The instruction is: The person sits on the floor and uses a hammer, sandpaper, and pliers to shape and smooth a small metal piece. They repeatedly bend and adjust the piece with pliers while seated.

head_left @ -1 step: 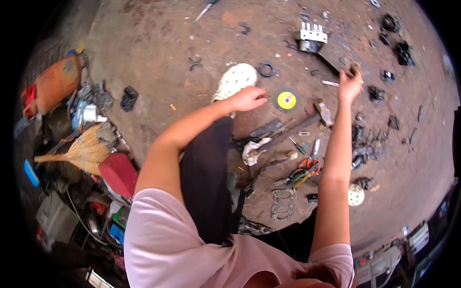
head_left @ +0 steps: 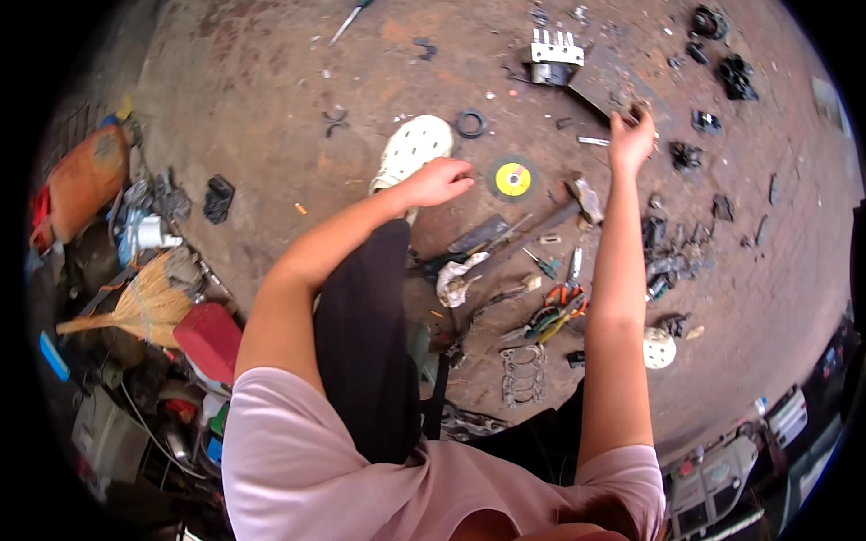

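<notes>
My left hand [head_left: 439, 182] hovers beside the white clog [head_left: 418, 149] on my foot, empty, with thumb and fingers slightly apart. To its right a yellow-centred cutting disc [head_left: 513, 179] lies flat on the ground. My right hand [head_left: 633, 144] reaches far forward to the near right edge of a dark flat plate [head_left: 606, 93]. Its fingers are curled together; what they grip, if anything, is too small to make out. Against the plate's left end stands a metal block with a silver pronged top [head_left: 555, 56]. A small silver strip [head_left: 594, 141] lies left of my right hand.
A hammer [head_left: 588, 200], pliers [head_left: 564, 307], a white rag [head_left: 458, 279] and a metal gasket [head_left: 523, 374] lie between my arms. Black parts [head_left: 738, 77] are scattered at right. A straw broom [head_left: 149, 298], red container [head_left: 207, 341] and orange tank [head_left: 88, 176] crowd the left.
The whole view has shifted, so things on the ground appear further left and a little higher. Both hands keep nearly the same places relative to the disc and plate.
</notes>
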`<state>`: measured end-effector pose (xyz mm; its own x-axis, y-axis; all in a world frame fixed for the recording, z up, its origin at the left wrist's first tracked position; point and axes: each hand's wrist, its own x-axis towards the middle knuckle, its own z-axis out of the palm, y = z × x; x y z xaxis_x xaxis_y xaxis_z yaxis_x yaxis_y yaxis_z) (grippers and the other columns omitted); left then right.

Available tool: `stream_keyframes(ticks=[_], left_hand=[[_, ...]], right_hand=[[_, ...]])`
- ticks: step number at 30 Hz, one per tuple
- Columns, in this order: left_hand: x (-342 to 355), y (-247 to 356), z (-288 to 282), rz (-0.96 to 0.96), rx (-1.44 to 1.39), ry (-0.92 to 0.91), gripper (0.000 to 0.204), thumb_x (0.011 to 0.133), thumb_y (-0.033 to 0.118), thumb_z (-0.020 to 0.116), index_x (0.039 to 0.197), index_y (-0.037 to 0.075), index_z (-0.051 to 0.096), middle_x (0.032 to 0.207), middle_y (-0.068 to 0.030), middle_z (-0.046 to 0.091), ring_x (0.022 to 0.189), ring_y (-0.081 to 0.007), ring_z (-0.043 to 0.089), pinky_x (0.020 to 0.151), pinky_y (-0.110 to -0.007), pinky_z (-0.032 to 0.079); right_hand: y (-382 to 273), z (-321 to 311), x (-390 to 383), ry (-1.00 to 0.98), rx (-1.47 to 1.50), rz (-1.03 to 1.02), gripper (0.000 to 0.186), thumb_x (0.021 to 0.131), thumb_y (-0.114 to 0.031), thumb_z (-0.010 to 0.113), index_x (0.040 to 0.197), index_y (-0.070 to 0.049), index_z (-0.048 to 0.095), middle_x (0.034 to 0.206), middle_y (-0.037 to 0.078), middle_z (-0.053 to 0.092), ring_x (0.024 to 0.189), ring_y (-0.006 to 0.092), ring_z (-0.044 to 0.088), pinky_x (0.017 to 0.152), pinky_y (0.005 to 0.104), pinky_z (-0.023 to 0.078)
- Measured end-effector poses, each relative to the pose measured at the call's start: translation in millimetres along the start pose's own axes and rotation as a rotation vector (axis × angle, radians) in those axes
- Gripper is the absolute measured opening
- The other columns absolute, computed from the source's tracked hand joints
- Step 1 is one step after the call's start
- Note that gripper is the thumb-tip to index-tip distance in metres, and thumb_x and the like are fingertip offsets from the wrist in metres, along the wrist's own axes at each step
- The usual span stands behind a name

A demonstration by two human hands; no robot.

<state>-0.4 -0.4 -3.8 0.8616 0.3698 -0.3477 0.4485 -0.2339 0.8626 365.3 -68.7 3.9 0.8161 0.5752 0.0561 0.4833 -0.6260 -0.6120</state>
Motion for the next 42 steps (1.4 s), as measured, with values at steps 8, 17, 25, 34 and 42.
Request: stream_keyframes(ticks=[8,17,25,34,42], left_hand=[[-5.7,13.6,-5.7,-0.044,-0.107,-0.004,0.019,0.092,0.017,0.062,0.096,-0.001,0.062,0.069,-0.0122,0.060,0.062,-0.0207,0.058,0.060,-0.035,0.046],[-4.7,12.6,-5.5,-0.028,-0.100,0.011,0.019,0.091,0.017,0.062,0.096,-0.002,0.062,0.068,-0.0127,0.059,0.062,-0.0208,0.057,0.060,-0.036,0.045],[-3.7,13.7,-5.7,-0.068,-0.095,-0.017,0.018,0.092,0.017,0.061,0.095,0.000,0.061,0.068,-0.0117,0.058,0.061,-0.0202,0.056,0.060,-0.036,0.045],[-3.8,14.1,-5.5,-0.034,-0.059,-0.001,0.018,0.092,0.017,0.061,0.094,0.000,0.060,0.068,-0.0120,0.057,0.061,-0.0211,0.055,0.059,-0.036,0.045],[-2.8,8.1,0.3,-0.013,0.025,-0.001,0.018,0.091,0.017,0.061,0.094,-0.001,0.061,0.073,-0.0149,0.060,0.065,-0.0270,0.058,0.061,-0.038,0.046]], right_hand=[[-22.1,20.6,7.2,0.008,-0.120,-0.047,0.039,0.076,-0.013,0.080,0.112,-0.004,0.065,0.100,0.014,0.064,0.087,0.0289,0.067,0.083,0.0383,0.052],[-17.7,11.9,2.1,-0.023,0.726,0.308,0.015,0.092,-0.004,0.067,0.097,0.010,0.064,0.084,0.011,0.069,0.071,0.0141,0.068,0.062,0.0261,0.057],[-17.4,-15.5,-30.3,-0.182,0.774,0.560,0.019,0.088,-0.003,0.070,0.103,0.008,0.065,0.090,0.010,0.068,0.080,0.0162,0.068,0.073,0.0295,0.058],[-23.6,22.8,-0.2,0.021,-0.090,0.021,0.012,0.079,-0.011,0.074,0.090,-0.005,0.072,0.092,0.011,0.071,0.080,0.0267,0.069,0.077,0.0363,0.053],[-55.9,-49.3,-53.7,-0.161,1.308,0.549,0.013,0.095,-0.007,0.064,0.100,0.005,0.064,0.093,0.011,0.068,0.084,0.0169,0.066,0.075,0.0283,0.057]])
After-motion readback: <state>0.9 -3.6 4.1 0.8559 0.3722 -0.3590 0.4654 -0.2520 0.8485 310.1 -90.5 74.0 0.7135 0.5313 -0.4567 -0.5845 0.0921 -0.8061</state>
